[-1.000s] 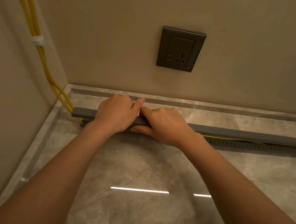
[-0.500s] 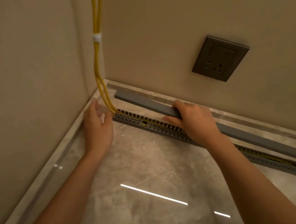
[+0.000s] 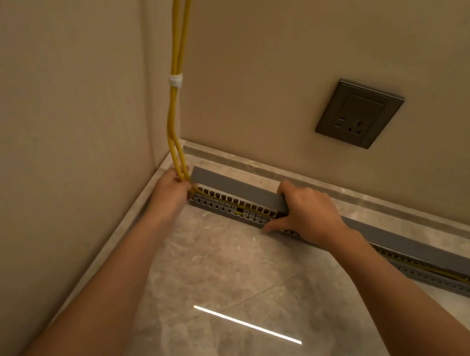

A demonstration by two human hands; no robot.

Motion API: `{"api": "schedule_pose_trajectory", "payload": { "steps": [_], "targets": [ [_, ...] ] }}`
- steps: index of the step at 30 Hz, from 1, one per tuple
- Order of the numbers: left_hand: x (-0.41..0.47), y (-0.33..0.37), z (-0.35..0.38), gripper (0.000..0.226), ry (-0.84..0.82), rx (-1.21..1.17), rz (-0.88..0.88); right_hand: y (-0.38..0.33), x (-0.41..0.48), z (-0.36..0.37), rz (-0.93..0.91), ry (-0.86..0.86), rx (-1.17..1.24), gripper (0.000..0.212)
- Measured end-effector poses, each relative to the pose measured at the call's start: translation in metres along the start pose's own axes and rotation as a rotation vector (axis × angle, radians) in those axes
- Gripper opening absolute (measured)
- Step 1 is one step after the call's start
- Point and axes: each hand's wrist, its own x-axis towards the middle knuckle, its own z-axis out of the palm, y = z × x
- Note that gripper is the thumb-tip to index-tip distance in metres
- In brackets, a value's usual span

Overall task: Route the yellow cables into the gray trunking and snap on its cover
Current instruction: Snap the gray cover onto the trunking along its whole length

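Observation:
Two yellow cables (image 3: 177, 45) hang down the wall corner, bound by a white tie (image 3: 175, 80), and bend into the slotted gray trunking (image 3: 229, 207) lying on the floor along the wall. My left hand (image 3: 170, 195) grips the cables at the trunking's left end. The flat gray cover (image 3: 232, 185) is lifted and tilted above the open trunking, and my right hand (image 3: 306, 212) holds it, thumb reaching down to the trunking's front wall. Further right, yellow cable shows inside the channel under the cover.
A dark wall socket (image 3: 359, 114) sits on the back wall above the trunking. A stone skirting strip (image 3: 348, 192) runs along the wall foot. The glossy gray tiled floor (image 3: 241, 286) stretches in front, and the left wall (image 3: 52, 118) stands close.
The view swung left and closer. The cover, pressed down under both hands a second ago, is now lifted. My left hand moved from the floor to grip the cables at the trunking's end.

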Motion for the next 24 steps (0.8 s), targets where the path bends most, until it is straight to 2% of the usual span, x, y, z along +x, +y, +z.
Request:
{"api": "schedule_pose_trajectory", "payload": {
  "steps": [2, 5, 8, 10, 12, 14, 16, 19, 21, 24],
  "targets": [
    [-0.004, -0.004, 0.001, 0.029, 0.018, -0.057, 0.000, -0.001, 0.001, -0.005, 0.000, -0.026, 0.030, 0.061],
    [-0.012, -0.011, 0.008, 0.010, 0.153, -0.042, 0.013, -0.003, 0.002, -0.012, -0.015, -0.027, 0.031, 0.062],
    [-0.018, -0.007, 0.018, 0.014, 0.207, -0.225, -0.051, -0.002, 0.003, -0.020, -0.019, 0.010, 0.027, 0.062],
    [-0.019, 0.000, 0.023, 0.014, 0.165, -0.447, -0.201, -0.002, 0.002, -0.026, -0.021, 0.024, 0.010, 0.062],
    [-0.023, 0.008, 0.026, 0.033, 0.057, -0.665, -0.374, -0.003, 0.002, -0.028, -0.036, 0.015, 0.001, 0.064],
    [-0.027, 0.014, 0.027, 0.044, -0.003, -0.770, -0.433, -0.004, 0.000, -0.028, -0.049, -0.010, 0.011, 0.065],
    [-0.028, 0.016, 0.025, 0.041, -0.032, -0.789, -0.425, -0.003, -0.002, -0.027, -0.054, 0.003, -0.017, 0.064],
    [-0.028, 0.018, 0.022, 0.043, -0.077, -0.798, -0.429, -0.005, -0.007, -0.029, -0.035, 0.199, -0.156, 0.068],
    [-0.028, 0.020, 0.020, 0.047, -0.111, -0.801, -0.437, -0.007, -0.010, -0.033, -0.025, 0.368, -0.151, 0.068],
    [-0.027, 0.021, 0.016, 0.049, -0.133, -0.815, -0.436, -0.006, -0.011, -0.042, -0.138, 0.470, -0.158, 0.064]
  ]
}}
